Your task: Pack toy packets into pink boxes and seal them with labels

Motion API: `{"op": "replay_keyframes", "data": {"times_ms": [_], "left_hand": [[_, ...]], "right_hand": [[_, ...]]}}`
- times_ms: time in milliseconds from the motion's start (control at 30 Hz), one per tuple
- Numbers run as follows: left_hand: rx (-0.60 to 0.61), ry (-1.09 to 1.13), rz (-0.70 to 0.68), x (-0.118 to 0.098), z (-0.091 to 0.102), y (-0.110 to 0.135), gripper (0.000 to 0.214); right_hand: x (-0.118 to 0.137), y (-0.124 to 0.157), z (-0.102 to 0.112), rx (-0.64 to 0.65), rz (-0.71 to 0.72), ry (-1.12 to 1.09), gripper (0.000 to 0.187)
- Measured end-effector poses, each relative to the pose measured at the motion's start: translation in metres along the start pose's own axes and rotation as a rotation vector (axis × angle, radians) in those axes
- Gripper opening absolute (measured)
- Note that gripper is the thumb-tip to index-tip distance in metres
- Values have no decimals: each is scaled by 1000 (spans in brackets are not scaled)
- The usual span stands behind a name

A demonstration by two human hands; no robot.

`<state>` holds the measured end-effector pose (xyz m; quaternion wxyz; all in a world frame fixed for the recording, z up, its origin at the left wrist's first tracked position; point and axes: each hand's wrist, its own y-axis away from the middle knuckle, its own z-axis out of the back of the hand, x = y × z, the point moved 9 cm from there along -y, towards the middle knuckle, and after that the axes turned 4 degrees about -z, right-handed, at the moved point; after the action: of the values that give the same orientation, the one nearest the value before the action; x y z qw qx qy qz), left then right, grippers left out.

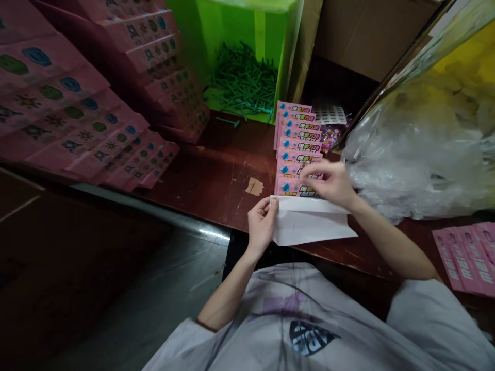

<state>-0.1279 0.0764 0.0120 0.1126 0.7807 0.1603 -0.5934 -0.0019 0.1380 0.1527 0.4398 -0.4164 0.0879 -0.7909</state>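
My left hand (263, 226) pinches the left end of a white paper piece (309, 226), its thumb on top. The piece looks like a flat pouch or folded sheet with a strip along its upper edge. My right hand (332, 183) hovers over the right side of the pink packets (297, 147), fingers curled together; whatever they may hold is hidden. Those packets lie in an overlapping row, printed with coloured characters and a blue cube. Just beyond them are a sheet of white labels (330, 114) and a clear bag of small colourful beads (330, 138).
A bright green box (284, 67) holds many green plastic sticks (245, 77); one loose stick (229, 122) lies before it. Pink printed cartons (88, 134) stand stacked at left. A clear plastic bag (417, 170) bulges at right, near more pink packets (466, 257).
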Motion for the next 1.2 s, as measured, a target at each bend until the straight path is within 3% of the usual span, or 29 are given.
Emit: {"op": "replay_keyframes", "data": {"times_ms": [100,167,300,400,500,600,767,833,967,1100,1200], "left_hand": [[-11,25,27,4,2,-3,44],[16,40,58,7,0,-3,44],[31,62,85,10,0,-1,43],[30,67,86,10,1,-1,42],[17,71,89,8,3,-1,42],[21,81,106,6,1,0,41],[98,66,70,-3,-12,1,34],[98,56,31,-8,-14,0,31],[43,0,-21,-12,-11,-1,34],[44,-29,24,-4,-9,-3,44],[40,-27,58,4,-5,-6,42]], "right_hand": [[-44,-36,33,-114,-165,-26,10],[-78,-59,41,-70,-251,-20,14],[-133,-81,33,66,-351,-28,18],[-146,-80,24,102,-341,67,18],[-123,-73,34,-45,-235,258,33],[-73,-55,35,-127,-142,285,46],[2,-11,-24,222,56,160,17],[9,3,-37,239,107,173,11],[4,16,-43,167,143,205,14],[20,24,-48,208,237,267,12],[21,8,-32,191,183,131,12]]}}
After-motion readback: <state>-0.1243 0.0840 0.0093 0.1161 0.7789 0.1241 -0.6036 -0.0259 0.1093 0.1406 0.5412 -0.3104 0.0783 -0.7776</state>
